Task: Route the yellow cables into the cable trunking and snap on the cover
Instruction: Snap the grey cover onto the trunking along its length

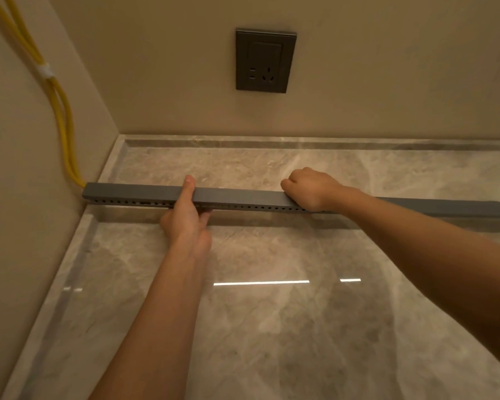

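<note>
A long grey cable trunking point(133, 194) lies across the marble floor, its left end against the left wall, with a cover on top and a row of small holes along its near side. Two yellow cables point(62, 119), bound by a white tie point(45, 71), run down the left wall and enter the trunking's left end. My left hand point(186, 217) grips the trunking near its middle, thumb on top and fingers underneath. My right hand point(311, 189) is a closed fist pressing down on the cover further right.
A dark grey wall socket point(264, 61) sits on the far wall above the floor. Glossy marble floor point(272, 327) with a darker border strip runs along both walls. The trunking continues past the right edge of the view.
</note>
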A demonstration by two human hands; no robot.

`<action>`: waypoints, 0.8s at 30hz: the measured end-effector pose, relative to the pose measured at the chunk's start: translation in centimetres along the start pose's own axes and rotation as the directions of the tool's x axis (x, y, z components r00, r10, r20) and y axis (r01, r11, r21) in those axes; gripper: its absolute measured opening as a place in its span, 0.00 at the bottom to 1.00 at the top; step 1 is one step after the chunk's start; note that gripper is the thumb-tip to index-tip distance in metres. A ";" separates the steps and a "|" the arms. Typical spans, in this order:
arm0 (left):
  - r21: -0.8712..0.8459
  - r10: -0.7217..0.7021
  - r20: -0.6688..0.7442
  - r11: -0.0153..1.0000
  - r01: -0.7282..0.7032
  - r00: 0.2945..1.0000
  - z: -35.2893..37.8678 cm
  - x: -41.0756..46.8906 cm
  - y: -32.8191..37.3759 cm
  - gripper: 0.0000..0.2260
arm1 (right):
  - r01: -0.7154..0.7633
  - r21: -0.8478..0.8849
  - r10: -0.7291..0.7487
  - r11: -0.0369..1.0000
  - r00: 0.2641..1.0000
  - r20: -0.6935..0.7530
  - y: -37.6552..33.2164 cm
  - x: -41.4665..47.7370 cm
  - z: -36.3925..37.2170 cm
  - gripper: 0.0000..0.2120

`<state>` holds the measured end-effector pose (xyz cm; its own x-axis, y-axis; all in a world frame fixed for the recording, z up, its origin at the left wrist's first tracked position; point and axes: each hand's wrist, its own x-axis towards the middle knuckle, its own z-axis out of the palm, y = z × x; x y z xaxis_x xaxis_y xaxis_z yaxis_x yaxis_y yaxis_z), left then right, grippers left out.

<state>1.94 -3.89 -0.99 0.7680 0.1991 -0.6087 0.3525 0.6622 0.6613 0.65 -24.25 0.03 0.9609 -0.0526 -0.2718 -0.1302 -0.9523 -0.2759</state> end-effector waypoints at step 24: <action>0.175 -0.147 0.049 0.975 0.137 0.988 4.2 -6.4 -9.1 0.08 | 0.124 0.116 -0.116 0.985 0.991 -0.074 0.8 0.0 1.1 0.27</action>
<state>-3.90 -14.23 -1.25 0.7331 0.0634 -0.6772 0.5422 0.5466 0.6382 0.24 -24.73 -1.17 0.9849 0.0362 -0.1693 -0.0375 -0.9101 -0.4127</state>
